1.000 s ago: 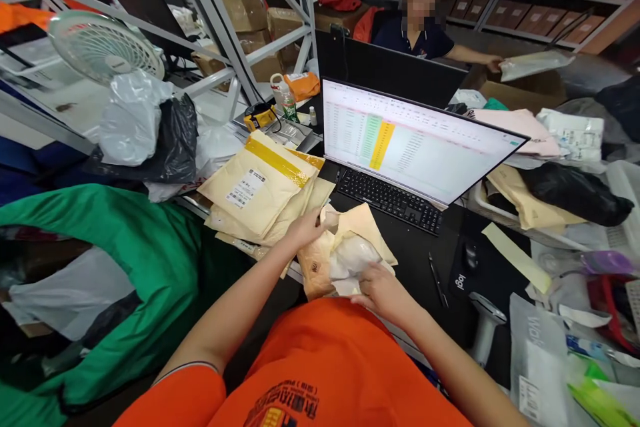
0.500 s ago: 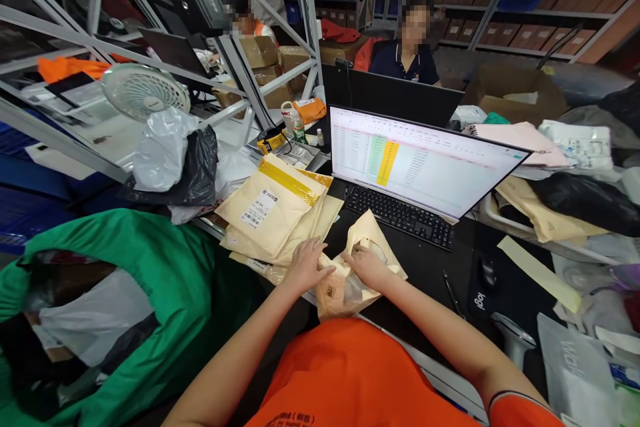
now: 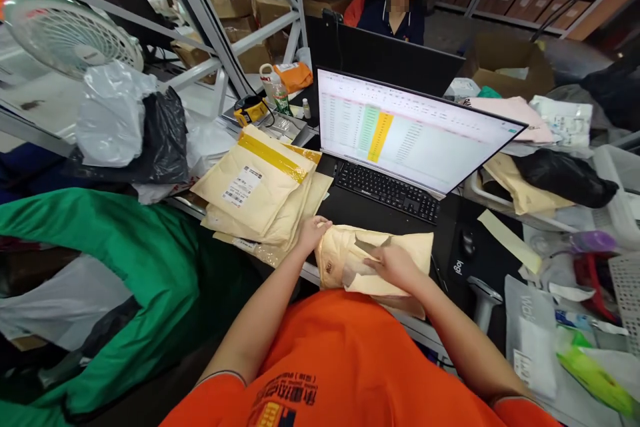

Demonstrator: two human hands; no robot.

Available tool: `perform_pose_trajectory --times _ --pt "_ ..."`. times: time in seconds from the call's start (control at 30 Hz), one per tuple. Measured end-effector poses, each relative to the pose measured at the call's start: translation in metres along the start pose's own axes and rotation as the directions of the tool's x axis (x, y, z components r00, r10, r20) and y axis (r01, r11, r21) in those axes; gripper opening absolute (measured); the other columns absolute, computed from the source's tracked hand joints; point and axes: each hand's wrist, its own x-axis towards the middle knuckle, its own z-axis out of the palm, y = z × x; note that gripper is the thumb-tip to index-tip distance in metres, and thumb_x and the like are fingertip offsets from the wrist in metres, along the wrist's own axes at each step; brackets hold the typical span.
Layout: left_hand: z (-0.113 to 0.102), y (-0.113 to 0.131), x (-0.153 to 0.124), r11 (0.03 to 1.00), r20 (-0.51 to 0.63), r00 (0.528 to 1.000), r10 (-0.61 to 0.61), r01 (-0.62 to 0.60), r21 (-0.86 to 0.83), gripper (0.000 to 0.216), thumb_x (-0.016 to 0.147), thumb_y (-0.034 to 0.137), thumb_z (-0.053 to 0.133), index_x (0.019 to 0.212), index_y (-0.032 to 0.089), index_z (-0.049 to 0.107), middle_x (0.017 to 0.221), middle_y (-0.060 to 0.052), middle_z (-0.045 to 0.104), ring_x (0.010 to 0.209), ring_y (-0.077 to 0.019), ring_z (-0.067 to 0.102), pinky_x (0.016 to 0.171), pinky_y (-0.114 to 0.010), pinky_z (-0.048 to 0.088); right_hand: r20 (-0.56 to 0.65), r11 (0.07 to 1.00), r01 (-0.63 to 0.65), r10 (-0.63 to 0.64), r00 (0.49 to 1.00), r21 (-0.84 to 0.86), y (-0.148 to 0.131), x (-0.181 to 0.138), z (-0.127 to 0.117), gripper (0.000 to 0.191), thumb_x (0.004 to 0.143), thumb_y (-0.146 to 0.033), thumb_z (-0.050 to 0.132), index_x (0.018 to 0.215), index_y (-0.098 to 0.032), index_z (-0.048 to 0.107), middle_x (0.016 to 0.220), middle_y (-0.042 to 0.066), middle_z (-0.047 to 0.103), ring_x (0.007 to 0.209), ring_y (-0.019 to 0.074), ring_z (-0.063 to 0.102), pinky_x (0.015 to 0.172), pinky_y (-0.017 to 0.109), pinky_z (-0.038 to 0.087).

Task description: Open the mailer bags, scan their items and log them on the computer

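Observation:
A cream padded envelope lies flat on the black desk just in front of me, bulging at its left end. My left hand grips the envelope's left end with curled fingers. My right hand rests on its middle, fingers pinched on a thin flap or strip at the envelope's opening. A stack of cream padded mailers, the top one with a white label and yellow tape, lies just left of my left hand.
A monitor showing a spreadsheet and a black keyboard stand behind the envelope. A mouse, a handheld scanner and plastic bags lie at right. A green sack sits at left. Another person sits beyond the monitor.
The envelope, crumpled and half open a second ago, now lies flattened lengthwise. My right hand moved from its lower edge up onto its middle. My left hand stayed at the left end.

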Motion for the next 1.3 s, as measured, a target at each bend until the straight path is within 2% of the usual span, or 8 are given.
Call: perform_pose_trajectory --times 0.2,0.53,0.63,0.73,0.83,1.0,1.13,1.3 --pt "0.028 0.023 0.011 0.996 0.115 0.993 0.014 -0.004 -0.086 0.034 0.063 0.052 0.075 0.067 0.019 0.068 0.065 -0.002 0.068 0.058 -0.0161 0.058 0.056 -0.027 0.043 -0.178 0.929 -0.028 0.101 0.979 0.369 0.035 -0.040 -0.004 0.050 0.098 -0.055 0.049 0.064 -0.020 0.055 0.063 -0.001 0.058 0.064 0.0139 0.050 0.062 0.027 0.030" --pt "0.037 0.056 0.011 0.987 0.099 0.993 0.070 -0.055 -0.149 0.046 0.074 0.064 0.072 0.066 0.020 0.060 0.059 0.002 0.060 0.055 -0.0133 0.053 0.053 -0.025 0.039 -0.255 0.698 0.046 0.198 0.946 0.715 0.036 -0.051 0.003 0.055 0.087 -0.067 0.061 0.062 -0.018 0.065 0.051 -0.004 0.044 0.052 0.0105 0.033 0.053 0.026 0.024" --pt "0.031 0.047 0.002 0.975 0.046 0.997 0.067 -0.056 -0.216 0.050 0.079 0.070 0.066 0.076 0.019 0.062 0.067 0.001 0.065 0.062 -0.0143 0.058 0.058 -0.025 0.044 -0.264 0.786 0.078 0.111 0.958 0.614 0.043 -0.034 0.006 0.052 0.093 -0.062 0.053 0.065 -0.018 0.064 0.061 0.000 0.056 0.059 0.0139 0.047 0.056 0.026 0.034" --pt "0.028 0.025 -0.011 0.961 0.025 1.000 0.018 -0.011 -0.277 0.057 0.078 0.074 0.064 0.088 0.018 0.067 0.083 -0.004 0.073 0.075 -0.0182 0.066 0.070 -0.029 0.052 -0.131 0.951 -0.056 0.100 0.986 0.303 0.042 -0.011 0.008 0.046 0.100 -0.046 0.041 0.072 -0.018 0.065 0.080 0.007 0.069 0.076 0.0186 0.063 0.066 0.027 0.043" --pt "0.031 0.004 -0.023 0.956 0.003 0.999 -0.039 0.038 -0.291 0.062 0.079 0.077 0.058 0.088 0.017 0.068 0.085 -0.007 0.075 0.076 -0.0205 0.067 0.073 -0.033 0.053 -0.032 0.984 -0.169 0.171 0.985 0.048 0.025 0.014 0.012 0.030 0.097 -0.036 0.047 0.093 -0.018 0.071 0.095 0.011 0.075 0.086 0.0226 0.069 0.072 0.029 0.045" --pt "0.032 -0.004 -0.031 0.983 0.009 1.000 0.026 -0.024 -0.180 0.057 0.084 0.074 0.055 0.082 0.017 0.066 0.077 -0.004 0.071 0.072 -0.0195 0.064 0.067 -0.030 0.051 -0.031 0.996 -0.072 0.070 0.997 -0.044 -0.008 0.050 0.024 0.035 0.087 -0.040 0.065 0.109 -0.014 0.068 0.113 0.020 0.073 0.103 0.0316 0.069 0.084 0.035 0.046" --pt "0.024 -0.001 -0.035 0.992 -0.005 0.995 0.099 -0.099 -0.082 0.052 0.089 0.066 0.053 0.080 0.018 0.067 0.077 -0.004 0.070 0.073 -0.0191 0.063 0.068 -0.030 0.050 0.008 0.998 -0.024 0.024 1.000 -0.050 -0.019 0.065 0.041 0.043 0.086 -0.043 0.068 0.119 -0.014 0.065 0.117 0.017 0.074 0.106 0.0296 0.069 0.083 0.032 0.045" --pt "0.018 -0.005 -0.036 0.985 -0.193 0.972 0.136 -0.110 0.136 0.042 0.092 0.056 0.047 0.074 0.021 0.063 0.073 -0.003 0.066 0.073 -0.0202 0.061 0.071 -0.031 0.049 0.053 0.999 -0.031 0.031 0.998 -0.014 -0.028 0.067 0.051 0.027 0.096 -0.034 0.053 0.107 -0.019 0.072 0.112 0.011 0.076 0.100 0.0240 0.071 0.074 0.028 0.042"
